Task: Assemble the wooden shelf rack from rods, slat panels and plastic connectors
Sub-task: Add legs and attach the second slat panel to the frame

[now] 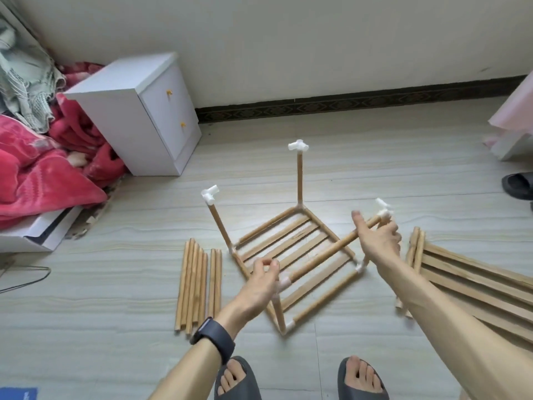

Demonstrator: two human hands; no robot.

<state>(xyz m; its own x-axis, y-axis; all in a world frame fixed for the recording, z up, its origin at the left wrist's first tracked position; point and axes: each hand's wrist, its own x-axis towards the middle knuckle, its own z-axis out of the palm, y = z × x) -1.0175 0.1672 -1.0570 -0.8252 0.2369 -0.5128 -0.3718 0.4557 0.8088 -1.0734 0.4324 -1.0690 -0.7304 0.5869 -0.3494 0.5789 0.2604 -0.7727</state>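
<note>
Gripping the top rod near its far end with the right hand, fingers wrapped round it, thumb laid out along the wood. Hovering at the rod's near end with the left hand, fingers curled just beside the near connector; cannot tell whether pinching it or merely close.

Spans slantwise above the rack base, from that near connector towards the blurred far connector on the right-hand upright. Sits on the floor just ahead of the feet, slat panel framed by rods, with two back uprights rising behind, each capped in white plastic.

Likely feels light and stiff: thin dry wood, little flex, smooth enough to twist in the palm. Probably relies on friction alone at the plastic sockets, so apt to wobble or pop apart under a sideways pull. Better to take hold close to the joint, one hand on the rod end, the other bracing the connector, pushing straight along the axis.

Lying further out: spare rods to the left, spare slat panels to the right, white bedside cabinet and red blanket beyond.
</note>
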